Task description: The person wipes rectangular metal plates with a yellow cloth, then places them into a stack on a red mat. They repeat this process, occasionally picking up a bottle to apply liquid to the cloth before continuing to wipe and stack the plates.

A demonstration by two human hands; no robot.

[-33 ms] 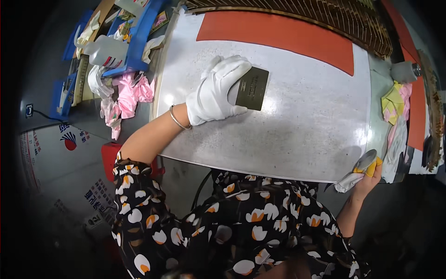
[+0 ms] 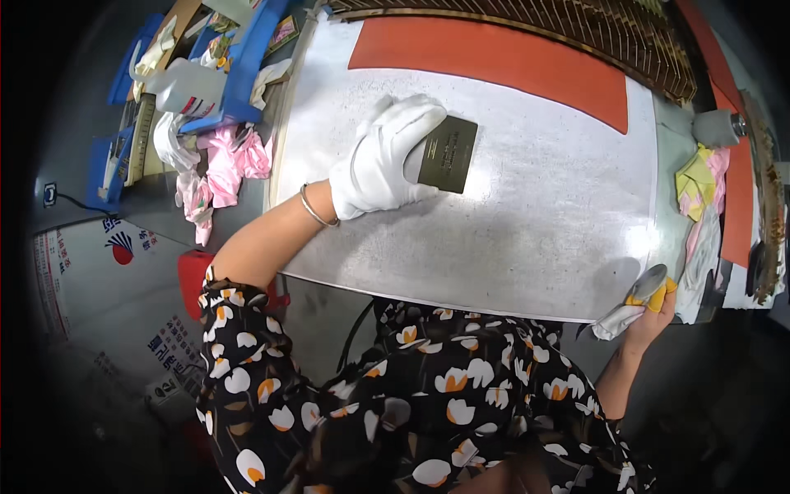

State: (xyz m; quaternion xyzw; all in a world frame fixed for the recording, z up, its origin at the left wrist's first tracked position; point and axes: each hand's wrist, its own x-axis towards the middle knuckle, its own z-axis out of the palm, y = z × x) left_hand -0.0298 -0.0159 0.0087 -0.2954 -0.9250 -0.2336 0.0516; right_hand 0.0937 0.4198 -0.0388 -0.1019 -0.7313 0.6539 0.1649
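Observation:
My left hand [image 2: 387,156], in a white glove with a silver bangle at the wrist, grips a dark olive rectangular plate [image 2: 448,155]. Its fingers lie along the plate's far left corner and the thumb sits at the near left one. Fine pale lettering marks the plate's face. At the near right corner of the white work surface [image 2: 494,239], my right hand [image 2: 652,319] is closed, with yellow covering on its fingers. It holds a round grey object [image 2: 649,282], whose kind I cannot make out, with a bunched white cloth [image 2: 617,322] beside it.
An orange-red sheet [image 2: 485,62] lies across the far side, before a slatted rack [image 2: 559,33]. On the left are a white squeeze bottle [image 2: 188,86], a blue bin [image 2: 239,74] and pink cloths [image 2: 234,165]. A grey bottle [image 2: 716,128] and yellow cloth [image 2: 695,181] are at right.

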